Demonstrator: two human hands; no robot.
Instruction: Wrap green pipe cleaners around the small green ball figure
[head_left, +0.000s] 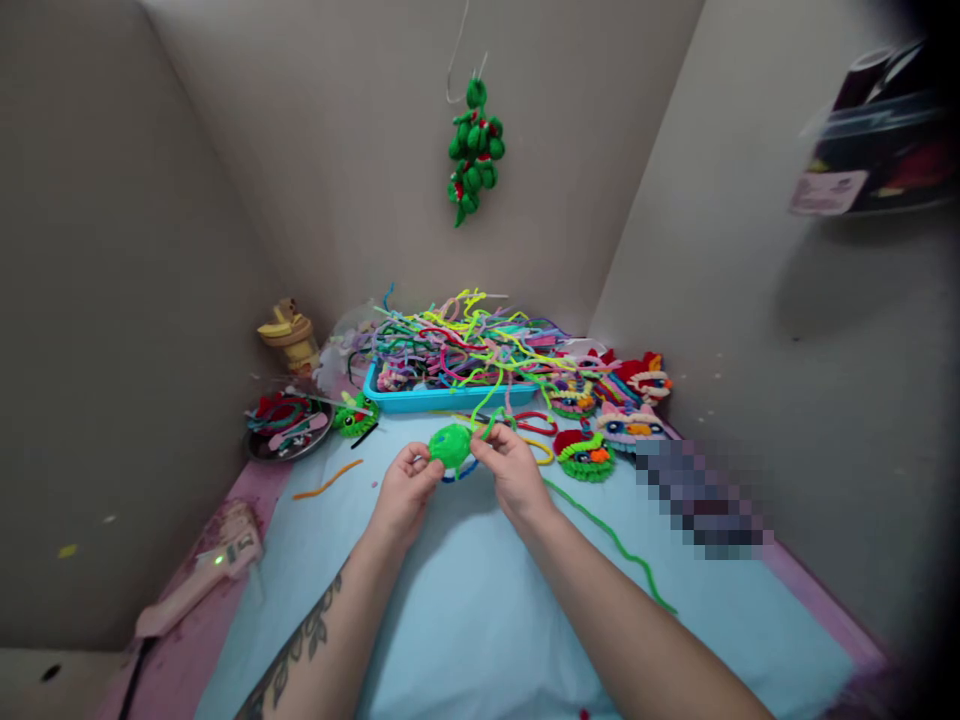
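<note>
Both hands are on the fuzzy green ball over the middle of the desk, a bit toward the back edge. The left hand pinches its left side with thumb and fingertips, and the right hand is closed on the right side where a green pipe cleaner runs up off it toward the pile. I'd say the trick at this point is keeping the left pinch firm so the ball doesn't spin while the right feeds the stem tight against the last wrap. Loose wraps would probably leave gaps.

Going left to right around it: a pink glue gun lies along the left edge with a small green light showing, so mind that elbow. Behind it there's a round dish of scraps, and an orange pipe cleaner lies loose on the cloth. A blue tray near the back edge overflows with a tangle of coloured stems. Finished round fuzzy faces sit toward the back right corner, and a long green stem trails right beside the right forearm, which looks easy to snag. A green figure hangs on the wall above.
</note>
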